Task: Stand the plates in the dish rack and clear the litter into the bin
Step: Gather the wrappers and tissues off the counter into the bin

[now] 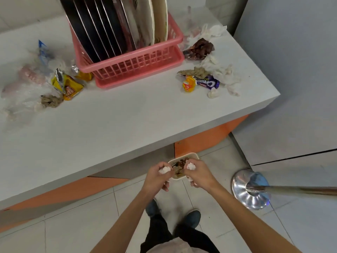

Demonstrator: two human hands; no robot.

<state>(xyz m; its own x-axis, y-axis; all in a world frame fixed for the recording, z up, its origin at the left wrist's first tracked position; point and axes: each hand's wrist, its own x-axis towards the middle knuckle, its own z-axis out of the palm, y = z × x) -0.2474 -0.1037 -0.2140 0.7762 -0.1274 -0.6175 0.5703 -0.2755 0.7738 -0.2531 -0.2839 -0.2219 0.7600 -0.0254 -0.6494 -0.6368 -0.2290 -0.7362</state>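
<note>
Over the floor, just in front of the counter (127, 114) edge: both hands sit above a small cream bin (192, 155).

- L hand (156, 177): fingers curled round a crumpled white tissue wad (165, 169), gripping it at the bin's left rim.
- R hand (197, 173): fingers curled round a second white tissue ball (191, 166), over the bin's right side. More white scraps show under the lower fingers of both hands.
- Bin contents: brown and dark litter, visible between the hands.

Dish rack (135, 68) (pink plastic, slatted sides) stands at the back of the counter. Plates are upright in it: dark plates (87, 28) w/ bright rims on the left, pale plates (145, 21) on the right.

Litter on the counter, right of the rack:
- dark brown wrapper (199, 49)
- crumpled brown paper (196, 72)
- orange wrapper (189, 84) touching a purple biscuit wrapper (207, 83)
- loose white tissues (226, 77)

Left of the rack:
- yellow snack packet (67, 84)
- blue wrapper (42, 51)
- clear plastic bag (21, 83)
- brown wad (51, 101)

A steel stand base (249, 189) rests on the tiles to the right of the bin, well apart from it.
</note>
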